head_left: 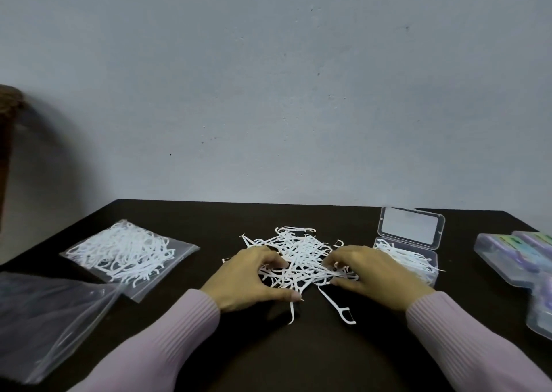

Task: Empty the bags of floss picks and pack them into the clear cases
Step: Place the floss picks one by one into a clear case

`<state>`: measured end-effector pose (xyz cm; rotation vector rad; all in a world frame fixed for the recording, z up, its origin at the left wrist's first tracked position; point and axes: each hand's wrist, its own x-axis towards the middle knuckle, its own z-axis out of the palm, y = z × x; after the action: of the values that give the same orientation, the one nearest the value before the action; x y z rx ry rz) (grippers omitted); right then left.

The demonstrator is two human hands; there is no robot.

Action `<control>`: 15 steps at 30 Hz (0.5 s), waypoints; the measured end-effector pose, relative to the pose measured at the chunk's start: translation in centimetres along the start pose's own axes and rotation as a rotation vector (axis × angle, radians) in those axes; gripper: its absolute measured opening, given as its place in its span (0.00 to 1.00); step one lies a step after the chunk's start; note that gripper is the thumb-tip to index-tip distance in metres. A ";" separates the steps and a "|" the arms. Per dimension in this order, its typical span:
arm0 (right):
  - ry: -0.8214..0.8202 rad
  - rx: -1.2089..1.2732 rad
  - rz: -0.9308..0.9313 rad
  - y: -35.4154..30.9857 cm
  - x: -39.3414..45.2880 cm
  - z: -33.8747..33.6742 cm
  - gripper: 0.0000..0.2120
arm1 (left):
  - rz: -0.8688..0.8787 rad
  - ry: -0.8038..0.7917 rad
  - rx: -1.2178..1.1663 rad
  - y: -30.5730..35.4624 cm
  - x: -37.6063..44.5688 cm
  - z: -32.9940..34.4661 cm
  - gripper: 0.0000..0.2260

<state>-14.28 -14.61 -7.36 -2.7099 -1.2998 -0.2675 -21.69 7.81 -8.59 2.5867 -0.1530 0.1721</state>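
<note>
Gathering loose floss picks (294, 257) at table (209, 218) centre: left hand (254, 275) and right hand (370, 272) curled into pile, gripping picks. Open clear case (409, 251) part-filled toward right edge; full bag (128, 251) left. Next, likely: align bunch, lay in case.

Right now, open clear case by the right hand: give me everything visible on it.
The open clear case is a small rectangular box of transparent plastic with rounded corners. Its hinged lid stands raised at the far side, showing a pale rectangular panel. The base lies flat on the dark table, right of the loose pile, and holds a layer of white floss picks, some poking over its right edge. The right hand partly hides its near left corner; contact cannot be told.
</note>
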 end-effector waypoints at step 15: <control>0.181 0.019 0.051 -0.5 -0.4 -0.1 0.11 | 0.067 0.050 -0.108 -0.2 0.0 -0.6 0.11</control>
<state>-14.98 -14.63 -7.35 -2.6269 -1.1757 -0.4802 -21.70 8.32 -8.16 2.4688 -0.2243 0.2463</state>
